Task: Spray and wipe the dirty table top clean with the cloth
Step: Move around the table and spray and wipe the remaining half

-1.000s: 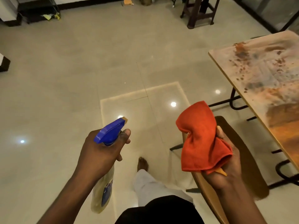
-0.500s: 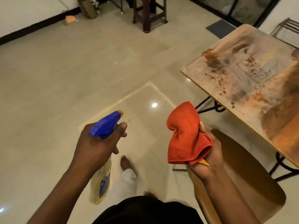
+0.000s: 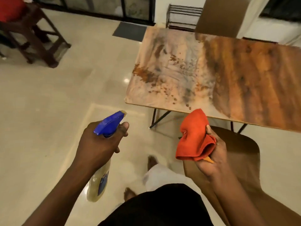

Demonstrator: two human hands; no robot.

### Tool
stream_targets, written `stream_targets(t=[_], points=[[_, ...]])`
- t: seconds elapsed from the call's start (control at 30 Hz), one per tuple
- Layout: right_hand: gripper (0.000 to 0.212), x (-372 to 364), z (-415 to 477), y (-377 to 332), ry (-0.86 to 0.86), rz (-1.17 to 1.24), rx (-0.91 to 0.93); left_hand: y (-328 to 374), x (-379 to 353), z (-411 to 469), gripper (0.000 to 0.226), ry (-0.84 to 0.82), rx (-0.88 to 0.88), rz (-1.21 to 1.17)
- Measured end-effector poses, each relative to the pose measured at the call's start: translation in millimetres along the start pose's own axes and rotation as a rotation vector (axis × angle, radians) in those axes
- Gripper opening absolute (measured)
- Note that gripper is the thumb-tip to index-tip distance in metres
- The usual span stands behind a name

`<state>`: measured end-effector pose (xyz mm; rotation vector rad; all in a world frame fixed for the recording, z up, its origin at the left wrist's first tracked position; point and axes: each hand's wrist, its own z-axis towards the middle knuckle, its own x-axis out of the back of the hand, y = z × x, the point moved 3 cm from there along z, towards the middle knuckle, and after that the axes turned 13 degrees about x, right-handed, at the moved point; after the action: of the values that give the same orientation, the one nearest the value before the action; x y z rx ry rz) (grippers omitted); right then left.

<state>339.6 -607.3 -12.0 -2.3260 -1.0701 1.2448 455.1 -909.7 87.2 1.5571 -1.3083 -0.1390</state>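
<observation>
A wooden table top (image 3: 228,75) fills the upper right; its left half is smeared pale and dotted with brown-orange dirt (image 3: 146,74). My left hand (image 3: 99,141) grips a spray bottle (image 3: 110,126) with a blue trigger head and yellowish liquid, held over the floor left of the table. My right hand (image 3: 215,152) clutches a bunched orange-red cloth (image 3: 193,136), just short of the table's near edge. Both hands are apart from the table.
A brown chair seat (image 3: 241,154) sits under my right hand, in front of the table. A dark wooden stool (image 3: 37,39) stands far left, a dark mat (image 3: 128,31) and metal rack (image 3: 182,17) behind the table. Glossy beige tiles cover the floor (image 3: 40,103).
The view has swung right and nearer, so the table now lies ahead and larger. Both hands keep their hold on bottle and cloth, and my foot has stepped forward.
</observation>
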Motion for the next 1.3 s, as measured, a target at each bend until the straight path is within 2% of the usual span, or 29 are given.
stream_targets(t=[0.1,0.2,0.27,0.33,0.43,0.53,0.67,0.73,0.83,0.9,0.97,1.17,1.23,1.3], points=[[0.03,11.4,40.4,-26.8,0.148,0.016,0.089,28.8,-22.1,47.0,0.034,-0.09,-0.058,0.093],[0.034,27.1,97.9,-68.4,0.301,-0.064,0.233,57.8,-56.0,93.2,0.036,-0.154,-0.093,0.171],[0.048,37.1,135.5,-97.5,0.418,-0.185,0.316,75.1,-76.9,119.8,0.037,-0.191,-0.089,0.228],[0.049,46.6,169.8,-127.0,0.558,-0.349,0.398,93.8,-98.6,144.1,0.04,-0.242,-0.073,0.305],[0.046,64.9,221.6,-166.1,0.647,-0.63,0.537,115.8,-127.0,170.8,0.041,-0.297,-0.037,0.368],[0.05,92.5,271.2,-189.4,0.601,-1.013,0.564,132.5,-146.2,200.0,0.043,-0.315,-0.019,0.417],[0.057,115.5,316.6,-181.2,0.482,-1.602,0.382,147.5,-151.3,225.1,0.042,-0.321,-0.028,0.442],[0.058,101.1,326.3,-157.3,0.469,-1.753,0.394,153.9,-148.9,234.5,0.039,-0.337,-0.037,0.439],[0.062,63.6,330.1,-107.7,0.435,-1.85,0.433,160.4,-142.7,244.5,0.037,-0.334,-0.031,0.418],[0.066,32.6,329.0,-72.3,0.337,-1.921,0.441,163.7,-138.9,250.9,0.036,-0.328,-0.017,0.411],[0.068,-0.3,326.4,-34.8,0.166,-1.983,0.471,167.0,-136.3,254.6,0.042,-0.34,-0.002,0.405],[0.066,-100.2,304.9,90.5,-0.478,-2.014,0.589,174.6,-139.2,266.3,0.041,-0.374,-0.005,0.471],[0.064,-111.8,288.4,122.5,-0.746,-2.057,0.633,174.9,-143.7,271.7,0.043,-0.375,-0.014,0.522],[0.062,-105.4,276.1,133.0,-0.922,-2.082,0.693,177.3,-148.6,273.3,0.051,-0.383,-0.013,0.554]])
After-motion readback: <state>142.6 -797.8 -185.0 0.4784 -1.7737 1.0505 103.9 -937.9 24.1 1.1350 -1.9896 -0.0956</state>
